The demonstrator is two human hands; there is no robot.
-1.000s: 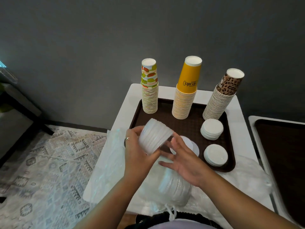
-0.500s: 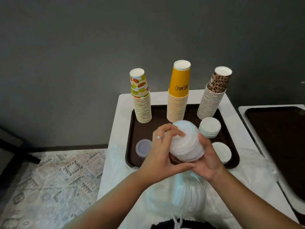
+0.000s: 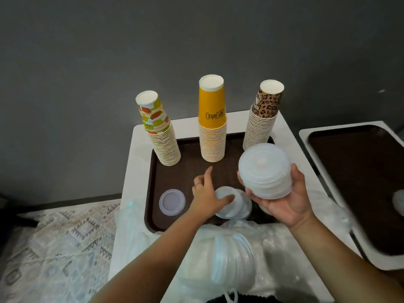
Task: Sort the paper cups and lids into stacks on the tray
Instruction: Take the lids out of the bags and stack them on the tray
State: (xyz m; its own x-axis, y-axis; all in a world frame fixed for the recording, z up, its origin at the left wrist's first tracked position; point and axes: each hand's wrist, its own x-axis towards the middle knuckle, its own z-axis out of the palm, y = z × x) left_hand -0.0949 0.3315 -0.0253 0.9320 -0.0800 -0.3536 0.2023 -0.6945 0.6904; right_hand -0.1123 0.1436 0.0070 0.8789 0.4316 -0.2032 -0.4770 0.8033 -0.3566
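- The brown tray (image 3: pixel 175 224) lies on a white surface (image 3: pixel 131 171) set against a grey wall, and everything below is placed relative to it.
- Along the tray's far edge stand three upside-down cup stacks: the fruit-print stack (image 3: pixel 160 133) at the far left corner, the yellow stack (image 3: pixel 212 121) in the middle, and the leopard-print stack (image 3: pixel 262 115) at the far right corner.
- A single clear lid (image 3: pixel 172 202) lies flat near the tray's near left corner.
- The left hand (image 3: pixel 207 196) is over the tray's middle near part, its thumb and fingers gripping a small stack of clear lids (image 3: pixel 234 204) that sits on the tray; the index finger points toward the yellow stack.
- The right hand (image 3: pixel 288 197) is raised above the tray's right side, fingers curled round a thicker held lid stack (image 3: pixel 265 171), tilted so its top faces the camera.
- In front of the tray's near edge, a clear plastic bag (image 3: pixel 223 261) holding more lids lies on the surface.
- To the right of the tray, on a separate white top, lies a second brown tray (image 3: pixel 367 182).
- Left of the tray, below the surface, is a patterned rug (image 3: pixel 54 248).
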